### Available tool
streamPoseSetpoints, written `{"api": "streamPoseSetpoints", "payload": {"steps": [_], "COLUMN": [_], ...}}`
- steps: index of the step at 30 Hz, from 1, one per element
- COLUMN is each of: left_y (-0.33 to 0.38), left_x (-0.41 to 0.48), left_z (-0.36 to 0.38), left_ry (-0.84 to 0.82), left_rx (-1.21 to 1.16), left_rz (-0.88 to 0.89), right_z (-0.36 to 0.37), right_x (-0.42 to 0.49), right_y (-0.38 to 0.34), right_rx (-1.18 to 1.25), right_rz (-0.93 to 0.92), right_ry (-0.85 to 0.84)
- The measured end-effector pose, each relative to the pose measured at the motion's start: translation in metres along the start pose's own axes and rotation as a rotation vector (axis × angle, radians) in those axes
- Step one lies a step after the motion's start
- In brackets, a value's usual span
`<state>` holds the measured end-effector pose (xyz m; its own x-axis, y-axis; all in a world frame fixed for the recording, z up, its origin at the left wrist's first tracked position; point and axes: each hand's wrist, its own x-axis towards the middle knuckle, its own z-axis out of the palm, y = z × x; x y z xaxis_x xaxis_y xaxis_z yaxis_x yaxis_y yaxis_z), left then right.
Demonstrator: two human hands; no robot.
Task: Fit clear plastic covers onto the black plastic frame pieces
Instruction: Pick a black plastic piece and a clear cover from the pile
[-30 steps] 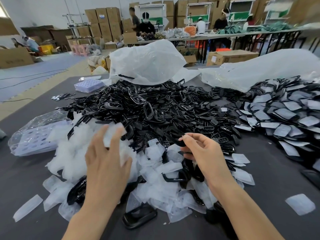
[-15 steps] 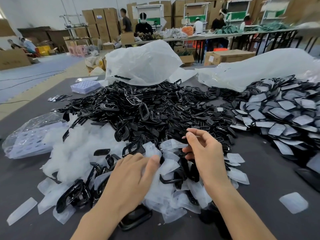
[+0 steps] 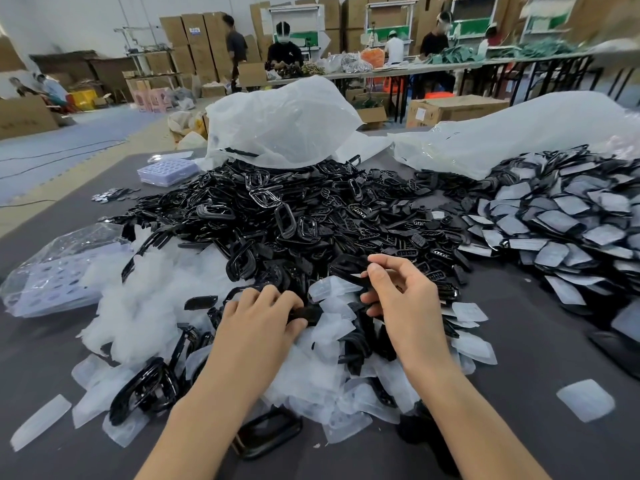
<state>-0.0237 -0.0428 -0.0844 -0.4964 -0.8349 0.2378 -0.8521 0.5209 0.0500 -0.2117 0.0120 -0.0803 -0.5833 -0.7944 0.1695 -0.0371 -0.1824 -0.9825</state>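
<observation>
Currently, left hand [image 3: 263,317]: knuckles up, low on the near heap, fingers curled and gripping a small black part [image 3: 306,314] at the fingertips.
Right hand [image 3: 398,299]: raised just above the heap, thumb and forefinger pinching a curved black frame piece [image 3: 348,268]; the other fingers are loosely bent.
Held frame piece: above the boundary between the clear covers and the black stock, just right of the left hand's fingertips.
Clear covers [image 3: 138,306]: translucent white heap under and left of both hands, mixed with black frames; one loose cover [image 3: 585,400] lies apart at near right, another [image 3: 40,420] at near left.
Black frame stock [image 3: 294,209]: large loose pile at table centre, behind the hands.
Covered pieces [image 3: 554,220]: overlapping spread at right, black frames showing pale faces.
Plastic bags: one crumpled bag [image 3: 277,126] behind the black pile, a second bag [image 3: 519,133] behind the covered pieces.
Trays: lilac moulded stack [image 3: 168,171] at far left; bagged trays [image 3: 52,271] at the left edge.
Table [image 3: 519,341]: dark grey surface.
Background: people at long benches, stacked cardboard boxes [image 3: 197,32].
</observation>
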Motion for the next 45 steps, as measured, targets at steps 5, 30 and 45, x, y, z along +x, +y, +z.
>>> {"api": "streamPoseSetpoints", "payload": {"steps": [5,30,45], "left_y": [0.005,0.012,0.008], "left_x": [-0.005,-0.004,-0.006], "left_z": [0.0,-0.018,-0.022], "left_ry": [0.181,0.247,0.058], "left_rx": [-0.278,-1.163,-1.144], "left_rz": [-0.002,-0.284,-0.049], "right_z": [0.001,0.012,0.008], "right_x": [-0.001,-0.015,-0.016], "right_y": [0.002,-0.005,-0.006], "right_rx": [-0.025,0.104,0.032], "right_rz": [-0.008,0.019,0.013], "right_ry": [-0.012,-0.329,-0.398]}}
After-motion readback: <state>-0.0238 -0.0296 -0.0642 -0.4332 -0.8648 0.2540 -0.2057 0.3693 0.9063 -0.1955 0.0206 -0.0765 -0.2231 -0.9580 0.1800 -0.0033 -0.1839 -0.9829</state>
